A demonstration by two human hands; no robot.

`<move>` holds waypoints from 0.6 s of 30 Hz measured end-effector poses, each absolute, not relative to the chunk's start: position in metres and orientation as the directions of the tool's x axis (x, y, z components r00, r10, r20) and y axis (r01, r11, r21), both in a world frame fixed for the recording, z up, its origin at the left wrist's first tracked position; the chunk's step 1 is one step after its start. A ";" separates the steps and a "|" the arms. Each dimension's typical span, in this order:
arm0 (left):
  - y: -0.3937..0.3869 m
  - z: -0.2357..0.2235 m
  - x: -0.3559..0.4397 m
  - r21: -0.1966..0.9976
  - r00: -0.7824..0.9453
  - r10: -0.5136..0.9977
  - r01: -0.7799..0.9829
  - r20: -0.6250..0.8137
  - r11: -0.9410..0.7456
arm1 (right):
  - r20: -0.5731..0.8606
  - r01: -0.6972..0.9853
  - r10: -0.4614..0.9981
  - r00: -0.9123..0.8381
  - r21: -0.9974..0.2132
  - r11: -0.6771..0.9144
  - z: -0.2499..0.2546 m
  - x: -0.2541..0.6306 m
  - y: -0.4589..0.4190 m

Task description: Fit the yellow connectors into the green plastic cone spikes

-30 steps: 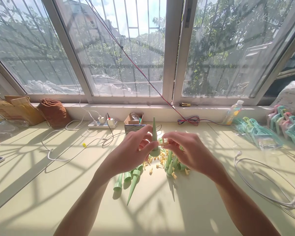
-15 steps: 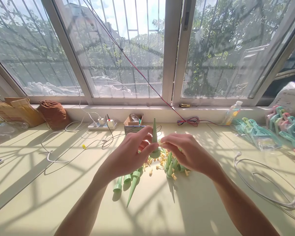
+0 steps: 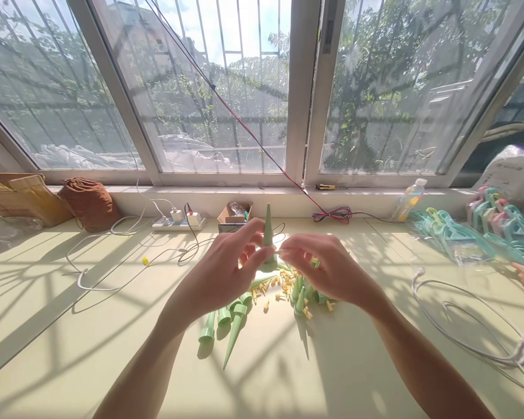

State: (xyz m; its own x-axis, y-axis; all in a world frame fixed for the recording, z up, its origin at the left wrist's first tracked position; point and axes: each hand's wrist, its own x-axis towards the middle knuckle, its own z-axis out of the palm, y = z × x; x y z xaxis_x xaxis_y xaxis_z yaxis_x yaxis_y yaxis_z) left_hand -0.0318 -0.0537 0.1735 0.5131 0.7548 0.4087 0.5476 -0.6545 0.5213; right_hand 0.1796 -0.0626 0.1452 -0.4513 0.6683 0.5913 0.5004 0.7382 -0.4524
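Spanning the foreground: pale tabletop (image 3: 271, 387), sunlit, striped w/ shadow; risk: glare may mask sm. pcs. L hand (image 3: 218, 265): thumb + forefinger pinching 1 green conical spike (image 3: 268, 230), tip up, held above the pile, btwn both hands; risk: narrow 2-pt. grip, so a sideways push could swivel it or pop it loose. R hand (image 3: 325, 262): fingertips drawn together just beside spike's R side; can't tell if a sm. pc. is pinched there; risk: fingers cover the contact pt., so misalignment could go unseen. Lying green cones (image 3: 234, 334), several, near L forearm; risk: round, may roll if brushed. Tip-up green cones (image 3: 300, 299), clustered below R hand, some leaning; risk: may topple if that hand dips. Yellow pegs (image 3: 266, 306), many, loose, mostly btwn the cone groups, 1 apart toward front; risk: a dropped spike would prob. scatter them.
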 end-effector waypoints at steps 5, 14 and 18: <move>-0.053 0.177 -0.032 0.681 0.494 0.806 0.469 0.326 -0.563 | 0.658 0.421 0.631 -0.411 -0.477 0.772 0.142 0.180 -0.061; -0.049 0.179 -0.035 0.825 0.543 0.801 0.312 0.253 -0.472 | 0.758 0.391 0.507 -0.411 -0.356 0.849 0.140 0.182 -0.059; -0.049 0.180 -0.037 0.850 0.557 0.798 0.284 0.231 -0.444 | 0.780 0.395 0.479 -0.401 -0.325 0.860 0.142 0.182 -0.062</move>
State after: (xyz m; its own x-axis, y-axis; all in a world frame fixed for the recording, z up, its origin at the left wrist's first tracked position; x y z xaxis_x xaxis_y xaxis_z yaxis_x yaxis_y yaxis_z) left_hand -0.0365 -0.0485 0.1798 0.5566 0.7981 0.2307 0.2844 -0.4439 0.8497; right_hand 0.1817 -0.0615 0.1416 -0.4015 0.4792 0.7805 0.3948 0.8595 -0.3246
